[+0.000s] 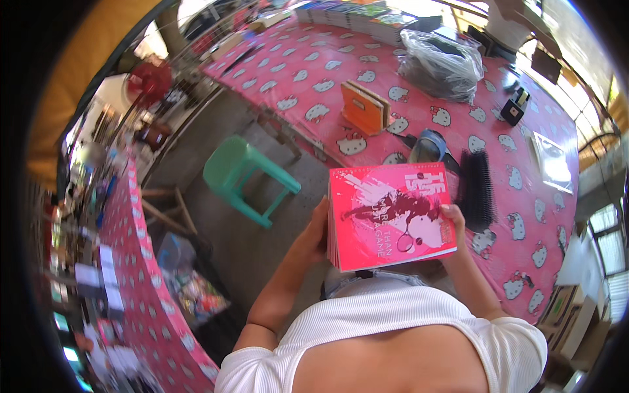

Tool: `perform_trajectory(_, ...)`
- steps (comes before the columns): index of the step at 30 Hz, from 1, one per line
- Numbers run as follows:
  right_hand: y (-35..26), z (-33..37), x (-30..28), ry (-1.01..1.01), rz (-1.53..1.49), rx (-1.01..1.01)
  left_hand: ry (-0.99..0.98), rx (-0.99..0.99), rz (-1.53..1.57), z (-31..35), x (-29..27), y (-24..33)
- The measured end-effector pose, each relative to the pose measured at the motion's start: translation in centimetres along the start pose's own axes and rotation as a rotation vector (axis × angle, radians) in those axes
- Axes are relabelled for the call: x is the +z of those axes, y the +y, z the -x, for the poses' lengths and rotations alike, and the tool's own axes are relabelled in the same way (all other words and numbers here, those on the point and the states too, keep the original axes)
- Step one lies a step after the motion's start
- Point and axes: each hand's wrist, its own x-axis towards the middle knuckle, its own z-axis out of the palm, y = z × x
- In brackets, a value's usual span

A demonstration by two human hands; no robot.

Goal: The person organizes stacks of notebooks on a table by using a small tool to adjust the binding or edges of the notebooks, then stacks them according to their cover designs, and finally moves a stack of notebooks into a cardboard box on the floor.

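A stack of pink-red notebooks (393,216) is held level in front of my body, its top cover printed with a tennis player. Holes or a binding run along its far edge. My left hand (319,226) grips the left side, with most of its fingers hidden beneath or behind the stack. On the right side my right hand (453,221) is closed, its thumb lying on the top cover. Just right of the stack, a bundle of black binding coils (476,190) lies on the pink table (458,134). Beyond the stack is a round clear-and-blue item (429,145), perhaps a tape roll.
An orange block-like holder (365,109), a clear plastic bag (440,65) and a small black device (515,107) stand on the table. Book stacks (367,23) line its far edge. On the floor to the left is a green stool (239,167); cardboard boxes (567,314) sit at right.
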Motion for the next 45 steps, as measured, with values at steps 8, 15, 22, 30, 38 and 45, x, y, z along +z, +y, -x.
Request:
perform_trajectory(8,-4.4,-13.9,5.8,0.079,0.119,-0.456,-0.186,0.062,-0.447,-16.3,0.4,17.8)
perform_trajectory(15,-15.7,-23.7,-3.1,-0.134,0.233,-0.436,-0.608,-0.005,-0.478,-33.3,3.6,25.1)
perform_trajectory(22,-12.7,-30.1,-5.9,0.095,0.187,-0.293,-0.556,-0.210,-0.386,-43.9,0.5,21.2)
perform_trajectory(30,-12.4,-30.2,-6.9,0.412,0.127,-0.156,-0.508,-0.338,-0.368,-49.8,-1.4,18.5)
perform_trajectory(38,-15.3,-20.4,2.6,0.695,0.863,-0.480,-0.510,-0.405,-0.375,-52.9,-2.9,17.8)
perform_trajectory(45,-3.3,2.0,7.1,1.043,0.970,-0.673,-0.861,0.622,-1.114,-52.6,-2.6,22.6)
